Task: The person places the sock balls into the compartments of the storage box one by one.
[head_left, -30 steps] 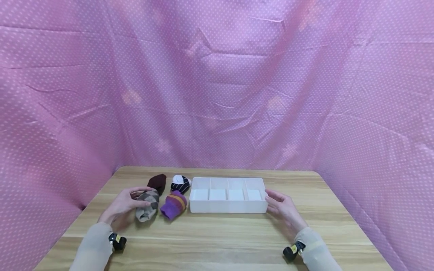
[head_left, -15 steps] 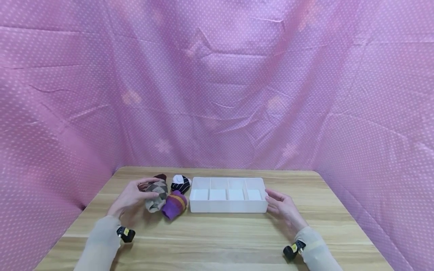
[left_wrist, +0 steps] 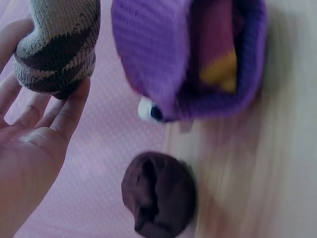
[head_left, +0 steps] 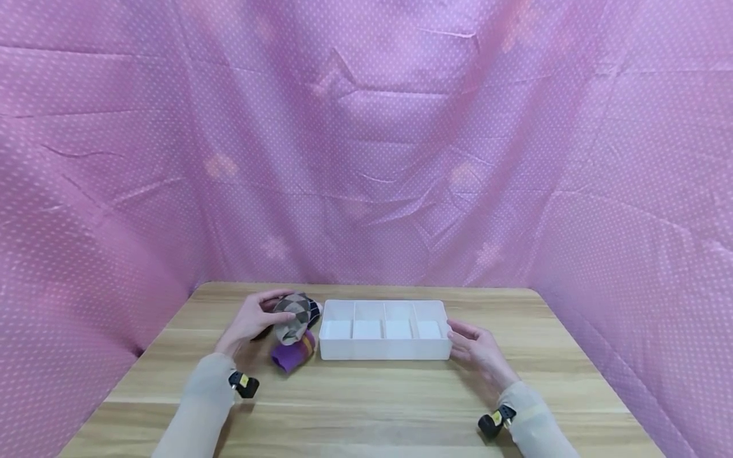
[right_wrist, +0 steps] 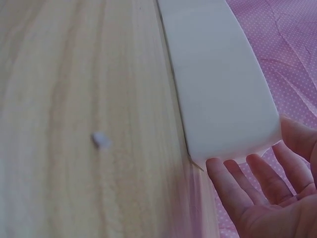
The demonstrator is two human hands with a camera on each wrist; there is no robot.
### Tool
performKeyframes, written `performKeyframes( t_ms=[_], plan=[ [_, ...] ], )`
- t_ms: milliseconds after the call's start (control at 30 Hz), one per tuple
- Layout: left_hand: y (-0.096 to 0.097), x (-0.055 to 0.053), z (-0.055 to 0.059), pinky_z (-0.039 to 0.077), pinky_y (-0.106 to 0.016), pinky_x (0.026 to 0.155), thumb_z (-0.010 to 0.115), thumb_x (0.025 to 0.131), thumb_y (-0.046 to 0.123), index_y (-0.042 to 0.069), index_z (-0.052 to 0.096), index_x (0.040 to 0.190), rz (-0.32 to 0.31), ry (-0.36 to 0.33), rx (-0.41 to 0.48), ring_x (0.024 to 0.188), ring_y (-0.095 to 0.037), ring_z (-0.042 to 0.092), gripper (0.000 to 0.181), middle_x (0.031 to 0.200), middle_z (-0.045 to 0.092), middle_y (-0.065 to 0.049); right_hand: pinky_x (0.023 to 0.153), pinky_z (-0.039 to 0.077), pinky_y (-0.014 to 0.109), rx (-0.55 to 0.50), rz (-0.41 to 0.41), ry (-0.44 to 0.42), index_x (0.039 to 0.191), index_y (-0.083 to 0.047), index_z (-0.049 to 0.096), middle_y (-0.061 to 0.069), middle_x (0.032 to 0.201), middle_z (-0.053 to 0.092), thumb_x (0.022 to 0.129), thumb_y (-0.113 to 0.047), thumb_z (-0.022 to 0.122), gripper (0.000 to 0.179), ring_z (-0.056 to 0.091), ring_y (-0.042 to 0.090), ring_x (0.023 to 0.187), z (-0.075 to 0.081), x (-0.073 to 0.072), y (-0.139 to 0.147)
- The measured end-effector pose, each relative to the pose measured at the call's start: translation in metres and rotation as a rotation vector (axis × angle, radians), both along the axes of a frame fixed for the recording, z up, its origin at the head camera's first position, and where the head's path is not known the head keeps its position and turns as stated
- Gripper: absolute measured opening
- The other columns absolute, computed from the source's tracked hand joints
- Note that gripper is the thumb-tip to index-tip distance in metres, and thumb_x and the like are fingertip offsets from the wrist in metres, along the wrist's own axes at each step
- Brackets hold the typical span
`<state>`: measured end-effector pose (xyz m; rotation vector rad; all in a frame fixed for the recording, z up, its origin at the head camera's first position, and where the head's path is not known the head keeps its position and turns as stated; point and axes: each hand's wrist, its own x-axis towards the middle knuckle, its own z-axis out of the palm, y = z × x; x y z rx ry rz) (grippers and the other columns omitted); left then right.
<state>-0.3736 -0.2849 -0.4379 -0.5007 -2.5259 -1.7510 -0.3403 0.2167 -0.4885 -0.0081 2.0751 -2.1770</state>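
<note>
My left hand [head_left: 254, 321] holds a rolled grey checkered sock [head_left: 293, 321] between thumb and fingers, lifted above the other socks; in the left wrist view the sock [left_wrist: 59, 44] hangs clear of the table. Just below it lies a rolled purple sock with an orange stripe [head_left: 289, 357]. A black-and-white striped sock [head_left: 315, 312] is partly covered behind it. Mostly hidden under the hand is a dark brown rolled sock [left_wrist: 158, 193]. With extended fingers, my right hand [head_left: 481, 353] touches the right end of a white four-part box [head_left: 383, 350].
The box's compartments are bare. All of it stands on a wooden table [head_left: 366, 407], with pink dotted cloth [head_left: 366, 159] hung around the back and sides. A small pale speck [right_wrist: 101, 140] shows on the wood in the right wrist view.
My left hand has carried the grey checkered sock rightward and away from me, from beside the purple sock to over the group. The right hand and the box have stayed put.
</note>
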Motion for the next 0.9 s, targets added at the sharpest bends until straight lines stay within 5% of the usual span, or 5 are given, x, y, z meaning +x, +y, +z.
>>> performKeyframes(
  t_ms=[233,433,667,900],
  plan=[
    [0.021,-0.006,0.003,0.052,-0.029,0.092,0.086,0.072,0.034,0.017,0.058,0.136,-0.003,-0.064,0.007,0.115,-0.021,0.061,0.071,0.128,0.065,-0.007,0.098,0.051,0.042,0.000,0.009,-0.014,0.145,0.003,0.040,0.028,0.145,0.045,0.095,-0.013,0.064,0.058,0.065,0.023,0.111,0.000,0.001,-0.001],
    [0.042,-0.013,0.006,0.055,-0.035,0.088,0.087,0.072,0.033,0.019,0.061,0.132,-0.031,-0.087,0.039,0.112,-0.025,0.063,0.067,0.129,0.063,-0.009,0.098,0.051,0.040,0.009,0.001,-0.022,0.146,0.002,0.040,0.027,0.147,0.042,0.095,-0.012,0.064,0.058,0.065,0.022,0.110,0.000,0.002,-0.001],
    [0.061,-0.021,0.011,0.055,-0.033,0.087,0.086,0.073,0.033,0.013,0.061,0.133,-0.049,-0.020,-0.008,0.109,-0.025,0.064,0.068,0.126,0.064,-0.010,0.098,0.051,0.040,-0.003,-0.001,-0.027,0.147,0.002,0.039,0.028,0.148,0.042,0.095,-0.012,0.063,0.058,0.064,0.023,0.111,0.003,0.001,0.000],
    [0.075,-0.028,0.009,0.052,-0.035,0.091,0.084,0.076,0.031,0.019,0.059,0.135,-0.066,0.052,-0.080,0.115,-0.025,0.060,0.065,0.130,0.062,-0.007,0.099,0.051,0.040,0.008,0.004,-0.024,0.147,0.003,0.038,0.028,0.149,0.040,0.096,-0.010,0.062,0.058,0.064,0.019,0.110,0.006,-0.001,-0.003]
  ],
)
